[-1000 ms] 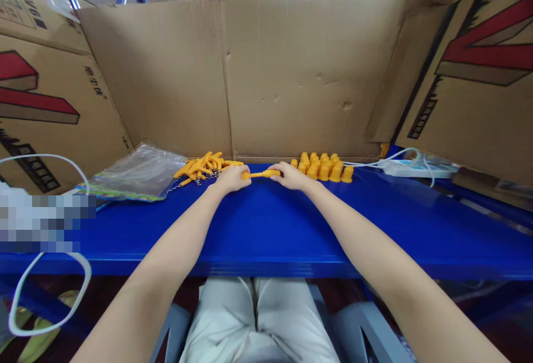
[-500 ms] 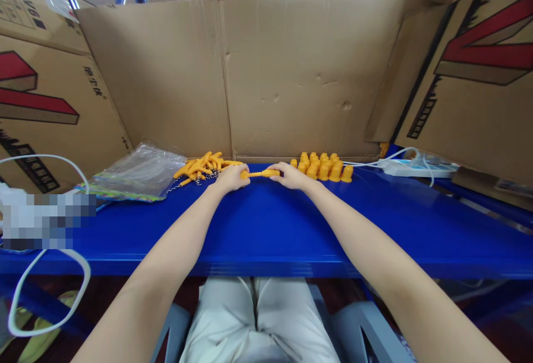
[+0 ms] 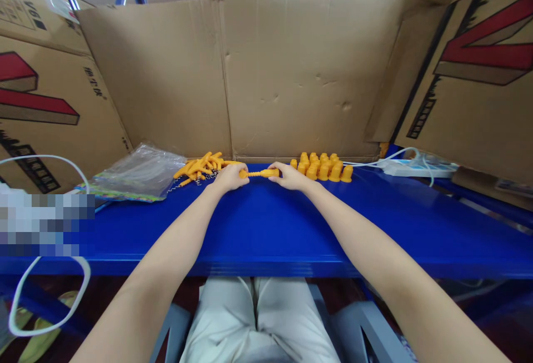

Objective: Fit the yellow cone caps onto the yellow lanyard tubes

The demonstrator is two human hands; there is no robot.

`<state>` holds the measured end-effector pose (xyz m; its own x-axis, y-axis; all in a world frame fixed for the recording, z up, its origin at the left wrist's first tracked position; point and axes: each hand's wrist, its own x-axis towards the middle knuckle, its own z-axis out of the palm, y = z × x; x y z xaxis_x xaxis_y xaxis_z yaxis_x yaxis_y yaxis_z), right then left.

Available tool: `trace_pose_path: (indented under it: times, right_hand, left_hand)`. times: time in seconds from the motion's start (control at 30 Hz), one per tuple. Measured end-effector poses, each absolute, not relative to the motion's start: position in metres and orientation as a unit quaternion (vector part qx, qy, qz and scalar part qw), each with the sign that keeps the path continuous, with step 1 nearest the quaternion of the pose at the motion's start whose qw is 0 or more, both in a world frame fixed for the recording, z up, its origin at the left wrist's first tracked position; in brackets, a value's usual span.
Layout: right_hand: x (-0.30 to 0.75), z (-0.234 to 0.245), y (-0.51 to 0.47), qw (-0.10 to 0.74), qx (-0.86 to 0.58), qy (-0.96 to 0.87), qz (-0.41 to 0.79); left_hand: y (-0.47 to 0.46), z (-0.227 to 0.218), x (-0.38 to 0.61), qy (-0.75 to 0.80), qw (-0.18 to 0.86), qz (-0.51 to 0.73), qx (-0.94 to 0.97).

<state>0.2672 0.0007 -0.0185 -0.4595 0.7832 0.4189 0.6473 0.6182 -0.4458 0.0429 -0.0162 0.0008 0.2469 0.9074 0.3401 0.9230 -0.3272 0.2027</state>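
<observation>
An orange rod-like piece (image 3: 255, 174) with a spiral-ridged middle stretches level between my hands, just above the blue table. Its left end sits in the closed fingers of my left hand (image 3: 230, 177). The thicker right end is pinched by the thumb and fingertips of my right hand (image 3: 289, 176). Beside my left hand lies a loose pile of orange handles (image 3: 204, 164), some with thin metal spirals. Close to my right hand stand several orange cap-shaped pieces (image 3: 323, 171) in rows.
A clear plastic bag (image 3: 144, 171) lies left of the pile on the blue table (image 3: 266, 224). Tall cardboard (image 3: 308, 74) walls in the back and sides. At the far right is a white power strip (image 3: 420, 168) with a cable. A white cable (image 3: 85, 268) loops at the left.
My right hand's fingers have shifted slightly on the thicker end of the orange piece. My left hand stays almost in place, and the pile and caps have not moved.
</observation>
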Motion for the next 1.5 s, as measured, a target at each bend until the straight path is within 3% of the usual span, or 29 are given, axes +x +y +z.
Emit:
trace_pose_path:
  times: [0.23,0.53,0.93,1.2,1.5]
  right_hand:
    - [0.272,-0.024,0.01,0.357,-0.432,-0.79,0.246]
    - [0.276,-0.014,0.003,0.385,-0.421,-0.705,0.421]
    - [0.264,-0.001,-0.011,0.314,-0.553,-0.666,0.39]
    - [0.274,-0.006,-0.01,0.339,-0.469,-0.684,0.444]
    - [0.273,-0.002,-0.012,0.333,-0.477,-0.688,0.435]
  left_hand:
    - [-0.02,0.003,0.046,-0.596,0.064,-0.157,-0.785]
    - [-0.018,0.003,0.041,-0.59,0.033,-0.182,-0.786]
    - [-0.025,0.007,0.047,-0.597,0.048,-0.172,-0.782]
    - [-0.021,0.005,0.045,-0.611,0.036,-0.174,-0.771]
    - [-0.022,0.005,0.046,-0.587,0.046,-0.184,-0.787]
